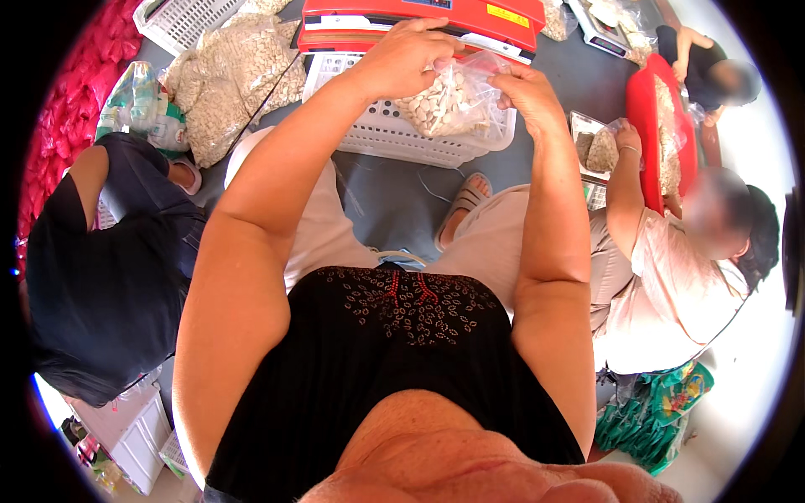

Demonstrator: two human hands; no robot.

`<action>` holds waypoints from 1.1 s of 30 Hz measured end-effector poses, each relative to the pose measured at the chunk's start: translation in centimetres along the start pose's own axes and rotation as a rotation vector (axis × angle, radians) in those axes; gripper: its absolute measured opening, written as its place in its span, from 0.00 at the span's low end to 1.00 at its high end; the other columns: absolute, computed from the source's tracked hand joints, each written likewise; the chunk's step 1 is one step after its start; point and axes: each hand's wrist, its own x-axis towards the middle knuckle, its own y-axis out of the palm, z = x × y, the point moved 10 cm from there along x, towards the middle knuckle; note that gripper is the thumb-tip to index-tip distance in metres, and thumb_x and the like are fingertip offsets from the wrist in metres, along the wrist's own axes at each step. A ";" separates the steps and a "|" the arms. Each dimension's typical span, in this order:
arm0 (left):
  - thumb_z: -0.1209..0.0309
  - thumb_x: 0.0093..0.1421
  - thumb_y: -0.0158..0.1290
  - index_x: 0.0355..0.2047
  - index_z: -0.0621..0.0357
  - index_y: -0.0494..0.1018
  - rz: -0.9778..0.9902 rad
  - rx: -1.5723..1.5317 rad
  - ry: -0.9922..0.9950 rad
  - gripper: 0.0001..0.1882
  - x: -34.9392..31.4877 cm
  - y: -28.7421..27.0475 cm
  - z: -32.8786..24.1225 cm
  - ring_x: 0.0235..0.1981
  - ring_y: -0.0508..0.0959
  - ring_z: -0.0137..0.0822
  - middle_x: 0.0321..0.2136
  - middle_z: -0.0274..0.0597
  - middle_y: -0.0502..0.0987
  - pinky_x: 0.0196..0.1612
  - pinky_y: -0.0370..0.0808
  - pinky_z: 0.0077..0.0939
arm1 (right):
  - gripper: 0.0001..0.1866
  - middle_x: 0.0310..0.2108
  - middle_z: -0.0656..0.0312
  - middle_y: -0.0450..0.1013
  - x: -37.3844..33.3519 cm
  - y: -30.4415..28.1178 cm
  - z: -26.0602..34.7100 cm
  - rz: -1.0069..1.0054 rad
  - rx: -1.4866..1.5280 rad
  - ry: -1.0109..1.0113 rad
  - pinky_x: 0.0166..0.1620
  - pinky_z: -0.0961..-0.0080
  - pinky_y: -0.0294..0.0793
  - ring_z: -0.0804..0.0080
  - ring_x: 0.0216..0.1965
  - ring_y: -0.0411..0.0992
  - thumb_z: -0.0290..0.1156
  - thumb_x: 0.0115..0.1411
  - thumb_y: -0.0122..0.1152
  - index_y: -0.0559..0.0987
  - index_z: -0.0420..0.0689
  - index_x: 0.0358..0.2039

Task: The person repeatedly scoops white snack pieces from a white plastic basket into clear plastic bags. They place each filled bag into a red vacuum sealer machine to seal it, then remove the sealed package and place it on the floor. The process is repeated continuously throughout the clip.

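Note:
A clear plastic bag (443,102), partly filled with flat, pale cream pieces, hangs over a white perforated plastic basket (402,149) in front of me. My right hand (530,94) pinches the bag's upper right edge between thumb and fingers. At the upper left of the bag, my left hand (411,60) is closed at its edge, with some fingers stretched toward the red machine. This long red machine (352,15), which looks like a bag sealer, lies just beyond the basket, a white and black strip along its front. The bag's top is crumpled.
Large sacks of pale pieces (235,80) stand left, beside a pile of red packets (71,92). A person in dark clothes (109,260) sits close on my left. Right, another person (671,293) reaches to a scale (594,142) by a red tub (650,180); a third person sits farther off.

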 end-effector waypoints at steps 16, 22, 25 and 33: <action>0.75 0.46 0.55 0.32 0.55 0.76 -0.006 0.493 -0.015 0.10 -2.3 -6.0 0.2 0.46 0.70 0.43 0.37 0.38 0.75 0.55 0.65 0.38 | 0.07 0.15 0.66 0.67 0.3 -4.0 2.0 -0.381 0.027 -0.187 0.25 0.81 0.64 0.80 0.18 0.65 0.22 0.47 0.60 0.72 0.41 0.15; 0.69 0.40 0.56 0.19 0.52 0.75 -0.293 0.279 -0.121 0.04 -2.6 -12.2 1.0 0.39 0.71 0.44 0.30 0.39 0.72 0.52 0.62 0.47 | 0.09 0.15 0.66 0.68 -1.2 -6.0 5.9 -0.436 0.086 -0.390 0.23 0.84 0.62 0.81 0.18 0.64 0.19 0.47 0.59 0.70 0.41 0.15; 0.75 0.48 0.56 0.30 0.58 0.75 -0.159 0.209 -0.212 0.07 -3.3 -10.0 3.0 0.46 0.72 0.43 0.39 0.38 0.77 0.57 0.65 0.37 | 0.05 0.17 0.66 0.69 -0.5 -6.7 5.6 -0.468 0.008 -0.301 0.22 0.83 0.62 0.82 0.19 0.65 0.20 0.47 0.59 0.72 0.40 0.20; 0.78 0.46 0.53 0.27 0.58 0.74 -0.055 -0.480 0.009 0.06 -1.9 -5.3 -0.7 0.54 0.69 0.44 0.40 0.34 0.78 0.50 0.70 0.33 | 0.06 0.23 0.64 0.71 0.5 -6.6 3.6 -0.455 -0.034 -0.185 0.25 0.83 0.66 0.80 0.20 0.67 0.22 0.48 0.58 0.74 0.39 0.29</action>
